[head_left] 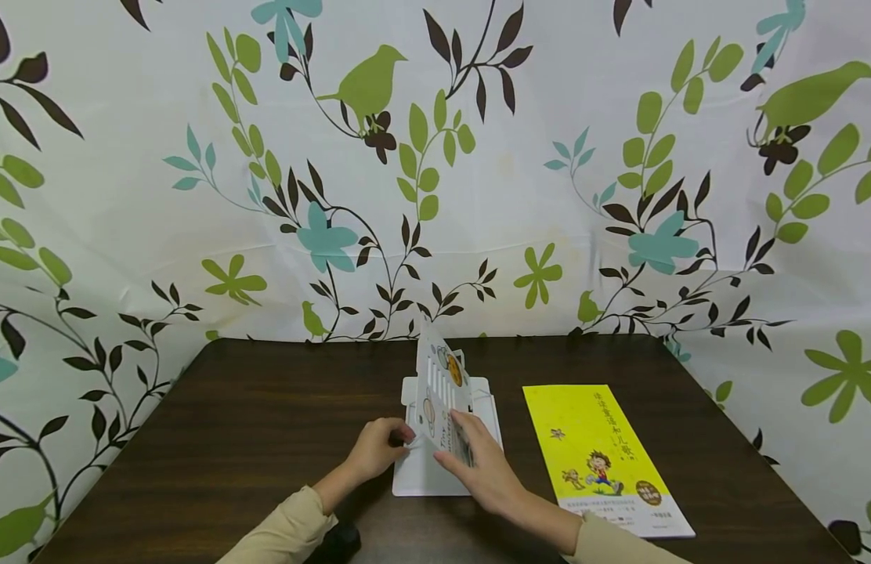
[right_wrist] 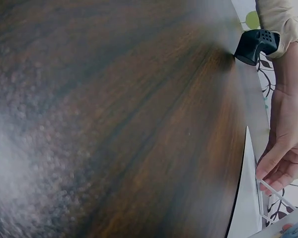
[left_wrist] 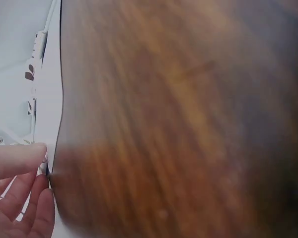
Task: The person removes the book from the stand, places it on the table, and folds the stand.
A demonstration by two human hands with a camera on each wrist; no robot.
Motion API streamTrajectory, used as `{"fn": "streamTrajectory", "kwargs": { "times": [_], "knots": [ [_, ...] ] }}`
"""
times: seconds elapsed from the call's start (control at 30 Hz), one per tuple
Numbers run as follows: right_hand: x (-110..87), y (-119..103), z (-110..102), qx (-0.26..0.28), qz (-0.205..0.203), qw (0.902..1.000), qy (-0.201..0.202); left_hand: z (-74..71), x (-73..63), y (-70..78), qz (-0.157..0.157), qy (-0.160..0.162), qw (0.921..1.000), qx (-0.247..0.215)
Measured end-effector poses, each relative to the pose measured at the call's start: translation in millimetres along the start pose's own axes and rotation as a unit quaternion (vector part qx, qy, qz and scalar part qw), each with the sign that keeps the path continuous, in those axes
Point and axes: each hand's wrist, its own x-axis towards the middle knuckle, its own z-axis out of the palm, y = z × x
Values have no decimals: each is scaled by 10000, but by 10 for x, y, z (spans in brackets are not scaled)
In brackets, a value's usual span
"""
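Note:
A white folding book stand [head_left: 423, 476] stands on the table, its flat base down and its printed panel [head_left: 439, 384] raised at a steep tilt. Cartoon pictures, slots and the word "Tiny" mark that panel. At the base's left side, my left hand [head_left: 376, 450] pinches a thin white wire part of the stand; the right wrist view shows this wire [right_wrist: 277, 192] at the fingertips. With thumb and fingers apart, my right hand [head_left: 488, 468] holds the panel's lower right part. Its inner fingers are partly hidden. The left wrist view shows the stand's white edge [left_wrist: 49, 94].
To the right of the stand, a yellow book [head_left: 598, 446] with a cartoon child on its cover lies flat on the dark wooden table [head_left: 287, 399]. A patterned cloth [head_left: 492, 196] hangs behind the table. A black wrist device [right_wrist: 256, 47] sits by the left sleeve.

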Motion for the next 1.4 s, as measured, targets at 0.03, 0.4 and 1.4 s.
{"fn": "streamTrajectory", "kwargs": {
  "times": [0.03,0.4,1.4],
  "knots": [
    [-1,1,1,-12,-17,10000,20,1,-1,2,-11,4,10000,-29],
    [-11,-10,16,-100,-116,9997,176,12,-1,-4,6,18,10000,-92],
    [-55,113,-22,785,-249,9941,711,23,7,6,122,-71,9999,52]
  ]
}}
